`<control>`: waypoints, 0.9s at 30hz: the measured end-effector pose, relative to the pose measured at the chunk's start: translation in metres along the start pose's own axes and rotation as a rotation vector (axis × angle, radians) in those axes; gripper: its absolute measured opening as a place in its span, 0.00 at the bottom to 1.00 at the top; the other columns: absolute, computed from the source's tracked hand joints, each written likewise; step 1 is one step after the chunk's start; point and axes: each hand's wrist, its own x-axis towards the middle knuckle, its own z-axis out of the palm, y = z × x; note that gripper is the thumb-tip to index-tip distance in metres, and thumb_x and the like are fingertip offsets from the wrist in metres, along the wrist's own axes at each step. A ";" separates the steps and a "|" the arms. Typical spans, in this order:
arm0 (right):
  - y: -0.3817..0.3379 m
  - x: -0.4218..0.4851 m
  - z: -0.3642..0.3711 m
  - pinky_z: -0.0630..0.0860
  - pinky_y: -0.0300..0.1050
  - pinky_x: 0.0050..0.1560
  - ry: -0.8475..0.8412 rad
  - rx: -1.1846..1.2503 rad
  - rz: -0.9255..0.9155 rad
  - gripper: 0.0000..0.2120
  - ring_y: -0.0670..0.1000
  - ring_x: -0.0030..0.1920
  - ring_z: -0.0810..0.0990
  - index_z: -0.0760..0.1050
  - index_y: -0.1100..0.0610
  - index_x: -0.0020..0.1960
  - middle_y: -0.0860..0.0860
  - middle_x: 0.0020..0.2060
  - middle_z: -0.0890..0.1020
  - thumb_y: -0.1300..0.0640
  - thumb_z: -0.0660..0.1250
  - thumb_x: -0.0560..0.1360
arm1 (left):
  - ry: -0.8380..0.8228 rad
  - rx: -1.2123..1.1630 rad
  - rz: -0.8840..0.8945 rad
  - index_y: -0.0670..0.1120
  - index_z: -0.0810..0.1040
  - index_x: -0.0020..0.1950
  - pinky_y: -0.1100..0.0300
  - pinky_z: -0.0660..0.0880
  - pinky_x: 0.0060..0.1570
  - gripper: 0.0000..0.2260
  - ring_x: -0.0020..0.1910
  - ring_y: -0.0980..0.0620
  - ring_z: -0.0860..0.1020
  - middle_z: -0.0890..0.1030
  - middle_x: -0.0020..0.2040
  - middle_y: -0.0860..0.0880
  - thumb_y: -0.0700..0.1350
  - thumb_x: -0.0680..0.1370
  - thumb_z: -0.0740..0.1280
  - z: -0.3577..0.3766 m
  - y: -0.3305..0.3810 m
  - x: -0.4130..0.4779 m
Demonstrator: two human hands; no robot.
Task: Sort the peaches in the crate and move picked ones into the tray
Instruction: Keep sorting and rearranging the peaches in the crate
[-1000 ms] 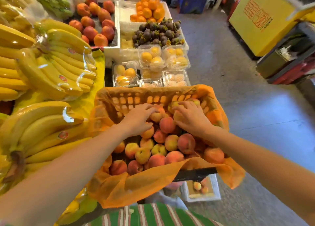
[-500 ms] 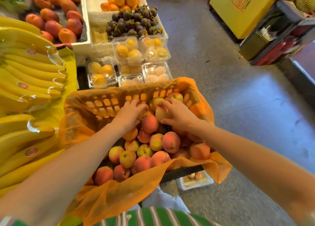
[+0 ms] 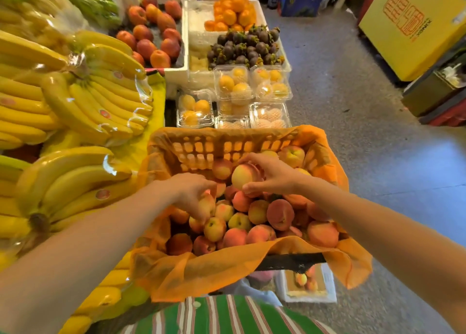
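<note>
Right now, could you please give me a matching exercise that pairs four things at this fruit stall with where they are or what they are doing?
Things:
1. right hand
2. left hand
3. bananas
4. mangosteens

Places and states:
A. in a white box beyond the clear packs
B. grips a pale peach near the far wall of the crate
C. wrapped in clear film, left of the crate
D. fingers curl round a lower peach in the pile

Pairs: 1-B, 2-D, 3-C, 4-A.
</note>
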 end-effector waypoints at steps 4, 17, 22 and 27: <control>-0.006 0.010 0.008 0.72 0.47 0.60 -0.084 -0.007 -0.031 0.28 0.50 0.61 0.74 0.70 0.52 0.66 0.51 0.61 0.76 0.46 0.74 0.70 | -0.050 0.025 -0.002 0.52 0.66 0.66 0.53 0.74 0.49 0.35 0.56 0.43 0.76 0.77 0.58 0.47 0.62 0.65 0.74 0.029 0.012 -0.019; -0.006 0.020 0.020 0.69 0.52 0.61 -0.256 -0.204 -0.167 0.29 0.51 0.61 0.73 0.67 0.49 0.67 0.50 0.62 0.75 0.42 0.71 0.71 | 0.066 0.124 -0.157 0.48 0.70 0.64 0.54 0.68 0.42 0.20 0.54 0.43 0.76 0.78 0.55 0.44 0.52 0.74 0.67 0.065 0.046 -0.035; -0.007 0.028 0.027 0.70 0.52 0.60 -0.264 -0.208 -0.239 0.27 0.51 0.62 0.72 0.69 0.49 0.66 0.49 0.62 0.75 0.43 0.72 0.71 | 0.240 -0.096 -0.244 0.51 0.73 0.64 0.53 0.75 0.48 0.16 0.54 0.47 0.77 0.79 0.56 0.48 0.50 0.77 0.64 0.067 0.045 -0.051; -0.017 0.046 0.032 0.73 0.46 0.54 -0.211 -0.089 -0.160 0.28 0.52 0.58 0.75 0.68 0.52 0.67 0.52 0.60 0.76 0.46 0.73 0.71 | 0.869 -0.079 -0.285 0.48 0.81 0.48 0.50 0.73 0.47 0.08 0.50 0.43 0.78 0.81 0.48 0.46 0.45 0.71 0.68 0.075 0.029 -0.074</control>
